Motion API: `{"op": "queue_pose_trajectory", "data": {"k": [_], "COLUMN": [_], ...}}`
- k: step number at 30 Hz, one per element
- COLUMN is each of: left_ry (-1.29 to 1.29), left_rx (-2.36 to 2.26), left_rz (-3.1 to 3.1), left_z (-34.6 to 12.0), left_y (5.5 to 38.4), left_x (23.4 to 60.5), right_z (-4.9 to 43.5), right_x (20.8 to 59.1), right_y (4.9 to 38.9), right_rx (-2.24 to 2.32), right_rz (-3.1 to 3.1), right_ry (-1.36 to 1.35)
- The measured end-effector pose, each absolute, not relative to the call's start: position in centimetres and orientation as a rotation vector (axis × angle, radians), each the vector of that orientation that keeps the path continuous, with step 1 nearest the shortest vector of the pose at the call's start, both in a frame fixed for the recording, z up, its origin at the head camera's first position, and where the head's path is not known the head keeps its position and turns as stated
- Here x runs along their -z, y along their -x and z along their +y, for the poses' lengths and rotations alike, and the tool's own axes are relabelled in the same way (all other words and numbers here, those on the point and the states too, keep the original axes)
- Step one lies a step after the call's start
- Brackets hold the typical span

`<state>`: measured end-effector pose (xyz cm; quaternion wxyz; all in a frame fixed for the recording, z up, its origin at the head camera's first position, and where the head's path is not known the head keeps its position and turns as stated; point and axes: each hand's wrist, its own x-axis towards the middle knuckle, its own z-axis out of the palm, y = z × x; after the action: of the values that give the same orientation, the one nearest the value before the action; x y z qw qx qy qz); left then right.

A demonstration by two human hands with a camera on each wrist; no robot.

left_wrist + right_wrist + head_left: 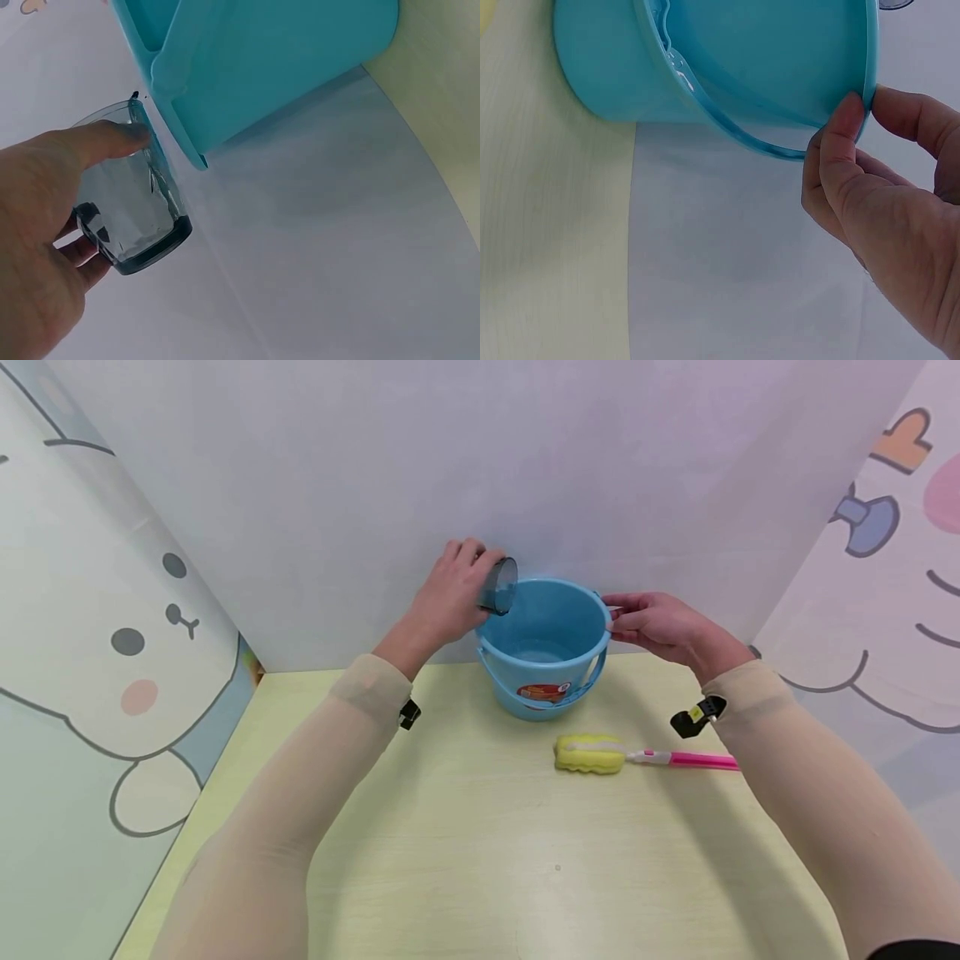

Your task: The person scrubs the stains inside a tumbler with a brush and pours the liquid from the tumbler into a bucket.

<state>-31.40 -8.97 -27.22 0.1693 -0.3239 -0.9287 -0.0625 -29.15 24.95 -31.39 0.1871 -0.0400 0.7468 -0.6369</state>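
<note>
A clear, grey-tinted glass [501, 587] is tipped on its side at the left of the blue bucket's [517, 675] rim, its mouth toward the bucket. My left hand [456, 592] grips the glass around its side. In the left wrist view, the thumb lies along the glass [124, 199], and other fingertips show behind it. The bucket stands upright, its handle hanging down in front and a pale, shiny surface showing inside. My right hand [654, 625] pinches the bucket's right rim; the right wrist view shows thumb and fingers on either side of the wall.
In front of the bucket lies a sponge brush [590, 753] with a yellow head and a pink and white handle; my right forearm covers the handle's end. The pale table [450, 860] meets a white backdrop [337, 527] right behind the bucket. Cartoon-printed sheets stand at both sides.
</note>
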Motion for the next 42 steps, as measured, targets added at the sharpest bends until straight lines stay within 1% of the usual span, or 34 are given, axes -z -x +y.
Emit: {"op": "queue_pose_trajectory", "data": {"k": [11, 27, 37, 42], "left_ry": [0.943, 1.063, 1.093, 1.102], "left_rx": [0.068, -0.202, -0.557, -0.533], "left_rz": [-2.602, -2.403, -2.230, -2.220], "left_z": [-8.5, -7.2, -6.5, -6.3], "left_y": [31.4, 30.8, 30.3, 30.3], "left_x": [27.3, 27.5, 27.9, 28.0], "right_z": [24.9, 25.3, 25.4, 25.4], "right_x": [31.3, 31.4, 31.3, 31.3], "right_y": [29.3, 29.2, 29.1, 29.1], "right_rx": [1.785, 1.770, 1.767, 1.763], "right_rz": [2.109, 2.124, 2.126, 2.130], "right_ry": [0.108, 0.084, 0.084, 0.081]}}
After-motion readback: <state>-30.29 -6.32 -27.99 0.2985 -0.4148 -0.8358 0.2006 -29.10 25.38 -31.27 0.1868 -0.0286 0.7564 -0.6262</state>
